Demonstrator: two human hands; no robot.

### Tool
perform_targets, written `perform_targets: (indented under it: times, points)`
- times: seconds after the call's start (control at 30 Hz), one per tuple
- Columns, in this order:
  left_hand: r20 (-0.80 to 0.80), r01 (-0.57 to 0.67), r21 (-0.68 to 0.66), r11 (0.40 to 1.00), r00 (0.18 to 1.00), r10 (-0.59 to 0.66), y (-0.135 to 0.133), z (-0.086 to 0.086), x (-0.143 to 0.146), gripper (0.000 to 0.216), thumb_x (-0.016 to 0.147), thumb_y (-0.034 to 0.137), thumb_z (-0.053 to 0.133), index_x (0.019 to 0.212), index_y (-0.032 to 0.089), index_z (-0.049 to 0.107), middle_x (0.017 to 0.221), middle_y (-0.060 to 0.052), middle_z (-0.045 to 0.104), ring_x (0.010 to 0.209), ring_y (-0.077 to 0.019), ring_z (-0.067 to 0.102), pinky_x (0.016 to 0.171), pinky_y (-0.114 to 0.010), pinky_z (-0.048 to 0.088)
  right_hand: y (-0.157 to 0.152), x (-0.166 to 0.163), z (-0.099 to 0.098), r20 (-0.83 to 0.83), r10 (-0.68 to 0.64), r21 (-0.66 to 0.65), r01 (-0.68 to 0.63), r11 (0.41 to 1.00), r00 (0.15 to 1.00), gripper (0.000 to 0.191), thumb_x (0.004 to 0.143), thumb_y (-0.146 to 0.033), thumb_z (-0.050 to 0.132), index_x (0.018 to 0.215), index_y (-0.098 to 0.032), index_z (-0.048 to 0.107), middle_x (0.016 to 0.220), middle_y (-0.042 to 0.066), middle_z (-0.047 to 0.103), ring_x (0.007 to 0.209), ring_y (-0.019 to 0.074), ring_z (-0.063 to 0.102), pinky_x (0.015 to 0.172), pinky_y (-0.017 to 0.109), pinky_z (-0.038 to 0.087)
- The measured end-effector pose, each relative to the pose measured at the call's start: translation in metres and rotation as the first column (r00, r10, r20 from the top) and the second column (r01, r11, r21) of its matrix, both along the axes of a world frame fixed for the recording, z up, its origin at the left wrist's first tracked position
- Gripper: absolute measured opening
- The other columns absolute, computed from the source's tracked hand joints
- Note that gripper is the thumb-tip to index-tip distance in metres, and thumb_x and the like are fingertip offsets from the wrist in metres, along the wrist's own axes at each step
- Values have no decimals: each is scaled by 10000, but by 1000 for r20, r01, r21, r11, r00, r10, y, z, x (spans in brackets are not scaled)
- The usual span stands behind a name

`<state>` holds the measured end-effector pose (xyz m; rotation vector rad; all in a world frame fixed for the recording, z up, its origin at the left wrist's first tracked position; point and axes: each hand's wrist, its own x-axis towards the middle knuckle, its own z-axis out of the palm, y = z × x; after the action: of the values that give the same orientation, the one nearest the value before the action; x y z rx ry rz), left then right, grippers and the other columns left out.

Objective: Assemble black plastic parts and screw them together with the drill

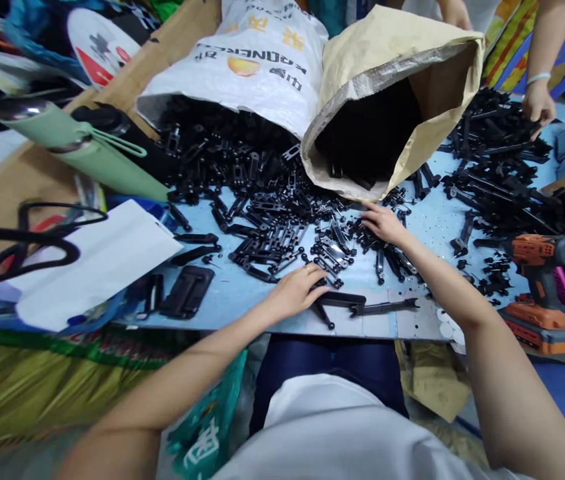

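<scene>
At the near middle of the table, my left hand (296,291) has its thumb and fingers closed around a narrow black plastic part (323,313). A flat black bar (345,299) and a black fork-ended part (385,307) lie beside it. My right hand (385,223) reaches below the mouth of the paper sack, fingers spread over a heap of small dark screws (362,235). Nothing shows in its grasp; its fingertips are partly lost among the pieces. Between the hands lie shiny black link-like parts (335,250).
A white woven sack (267,60) spills black parts; an open brown paper sack (432,87) stands beside it. At right are an orange cordless drill (537,287) and another person's hand (539,107) over black parts. A green bottle (97,157) and white paper (97,267) lie left.
</scene>
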<state>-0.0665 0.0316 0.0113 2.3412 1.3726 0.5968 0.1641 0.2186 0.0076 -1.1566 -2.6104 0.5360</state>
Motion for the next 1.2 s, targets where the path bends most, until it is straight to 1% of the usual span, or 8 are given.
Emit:
perform_targets:
  times: [0.13,0.23,0.33,0.43,0.53,0.67,0.9,1.2]
  points:
    - [224,-243,29,970,947,231,-44,-28,2,239,886,319,441,1024,180,578,952,-90,659,903,-190,625,812,-328,510,-53,10,16,-69,-171,90,176,980,983,337,856,-323,496,1155,-202,591,1265,108,532,1196,262,468,993,486,377]
    - [254,-490,-2,871,843,475,-57,-31,12,246,847,353,499,1005,178,568,894,-79,667,829,-187,636,763,-320,513,-108,-1,19,-130,14,10,-12,1000,991,311,892,-359,424,1098,-231,619,1093,83,632,1061,223,564,936,443,446]
    - [27,-633,-121,764,768,640,-66,-19,26,233,799,407,544,787,181,599,720,-56,657,726,-199,636,669,-292,486,-156,-25,13,-206,212,-12,-219,976,955,350,896,-387,415,1186,-266,569,1212,75,582,1110,210,542,946,404,451]
    - [-229,-639,-280,717,769,596,-73,-4,43,254,806,386,513,693,190,628,680,-72,670,731,-232,652,634,-284,453,-180,-48,0,-206,307,-44,-322,946,929,401,900,-412,405,1270,-292,502,1330,63,492,1187,212,489,971,404,435]
    - [-321,-637,-365,679,771,550,-74,4,58,291,835,346,455,780,178,686,739,-113,697,762,-259,667,630,-294,445,-183,-57,-12,-188,307,-92,-328,940,933,426,912,-408,383,1312,-287,462,1302,66,520,1192,203,487,987,400,425]
    - [-345,-664,-397,634,748,567,-69,5,63,359,859,357,413,861,153,708,800,-152,705,808,-285,671,646,-313,451,-180,-54,-19,-228,245,-131,-280,951,942,441,912,-417,379,1324,-280,452,1327,62,497,1228,193,455,1021,392,398]
    - [-359,-654,-421,629,757,547,-67,5,57,357,845,381,445,868,139,706,827,-161,705,851,-287,665,683,-311,454,-185,-56,-19,-331,102,-208,-178,962,938,404,932,-400,323,1272,-292,515,1287,42,541,1213,179,477,1018,400,392]
    - [-330,-652,-439,618,757,564,-63,0,61,354,863,382,439,882,139,695,854,-140,705,863,-262,660,700,-294,443,-186,-61,-17,-223,139,-179,-180,967,965,411,949,-350,283,1175,-216,598,1178,75,620,1131,192,540,942,397,420]
